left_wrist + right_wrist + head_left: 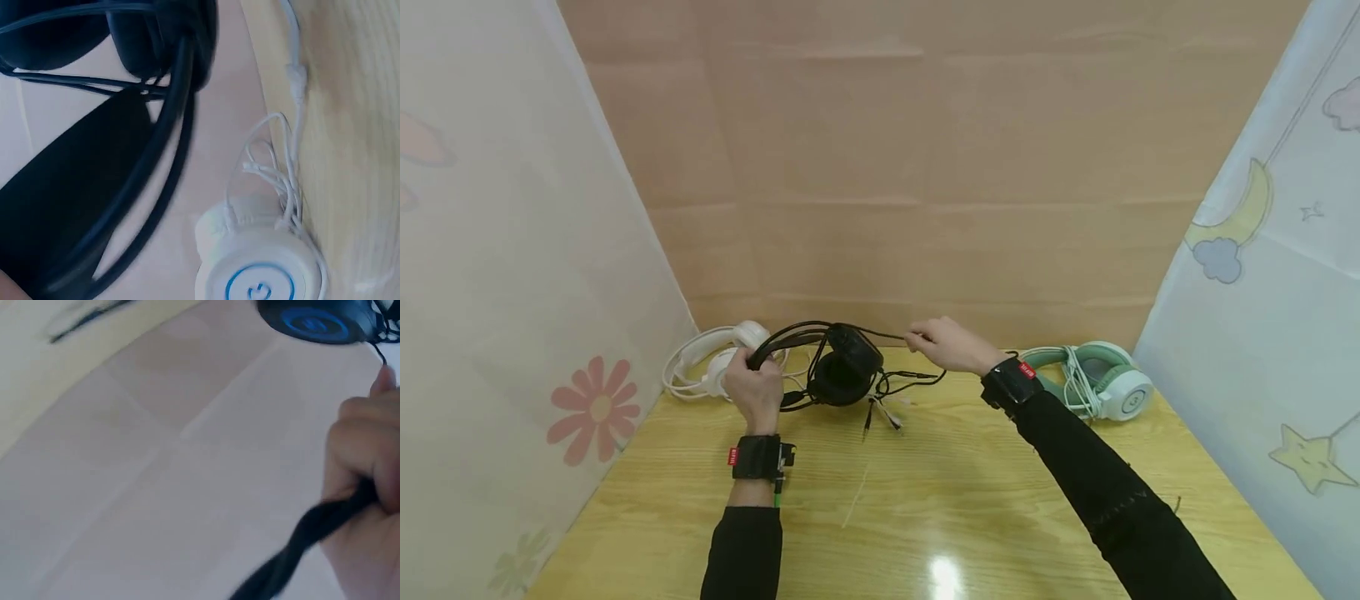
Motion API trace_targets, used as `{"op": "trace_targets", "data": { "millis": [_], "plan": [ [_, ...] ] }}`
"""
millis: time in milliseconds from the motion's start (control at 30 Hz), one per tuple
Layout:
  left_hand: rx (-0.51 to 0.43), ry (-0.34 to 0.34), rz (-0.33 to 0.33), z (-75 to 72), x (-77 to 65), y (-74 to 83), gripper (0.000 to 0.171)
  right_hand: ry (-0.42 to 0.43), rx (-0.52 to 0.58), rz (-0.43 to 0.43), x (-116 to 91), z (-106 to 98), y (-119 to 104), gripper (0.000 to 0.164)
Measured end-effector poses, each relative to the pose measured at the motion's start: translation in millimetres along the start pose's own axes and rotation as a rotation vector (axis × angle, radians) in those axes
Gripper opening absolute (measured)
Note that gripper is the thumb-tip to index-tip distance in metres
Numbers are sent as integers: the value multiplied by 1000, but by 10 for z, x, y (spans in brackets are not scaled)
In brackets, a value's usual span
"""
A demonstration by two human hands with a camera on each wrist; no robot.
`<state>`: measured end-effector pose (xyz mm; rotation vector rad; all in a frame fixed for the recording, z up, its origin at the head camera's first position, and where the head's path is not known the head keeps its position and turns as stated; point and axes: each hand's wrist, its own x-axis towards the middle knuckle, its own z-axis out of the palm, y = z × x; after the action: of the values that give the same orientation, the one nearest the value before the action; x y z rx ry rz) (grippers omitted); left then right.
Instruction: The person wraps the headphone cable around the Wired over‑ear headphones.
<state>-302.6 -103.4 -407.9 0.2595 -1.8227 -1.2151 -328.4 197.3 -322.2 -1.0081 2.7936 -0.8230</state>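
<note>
In the head view, the left hand (755, 387) curls round the headband (790, 340) of black headphones (857, 350), which are in the middle, toward the back of the wooden table (887, 533). The right hand (951, 343) pinches a black cable (887, 335) that stretches sideways from the headphones. Below the ear cups, more cord loops about near some small plugs (868, 421). White headphones (715, 358) sit behind the left hand, near the patterned left wall (512, 275). Green and white headphones (1112, 383), with a pale cord (1078, 387) wound round their band, lie beyond the right wrist. Both wrists wear black bands, and both sleeves are black.

In the left wrist view, the black headphones fill the upper left, their headband slanting down to the lower left corner, where only an edge of the hand shows. The white headphones are at the lower right, a blue ring (259, 269) on one cup and a white cord (294, 187) tangled beside it.

In the right wrist view, the fingers close round the cable, whose thick twisted part (306, 537) runs out below the hand. One black cup with a blue ring shows above.
</note>
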Motion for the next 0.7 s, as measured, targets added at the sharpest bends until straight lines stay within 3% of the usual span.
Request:
{"op": "trace_targets", "data": {
  "millis": [100,233,300,533,700],
  "plan": [
    [6,-12,-10,-5,5,-12,11,10,17,-44,-48,50,70,28],
    [13,-43,-59,50,-32,-20,13,99,62,-80,-100,132,136,36],
    [12,-46,-86,82,-52,-20,14,117,76,-89,-115,168,115,33],
    [7,-26,-109,154,-116,13,17,89,134,-132,-80,329,-164,30],
    [-26,-25,-142,176,-143,3,15,38,113,-156,-33,488,-328,29]
  ]
}}
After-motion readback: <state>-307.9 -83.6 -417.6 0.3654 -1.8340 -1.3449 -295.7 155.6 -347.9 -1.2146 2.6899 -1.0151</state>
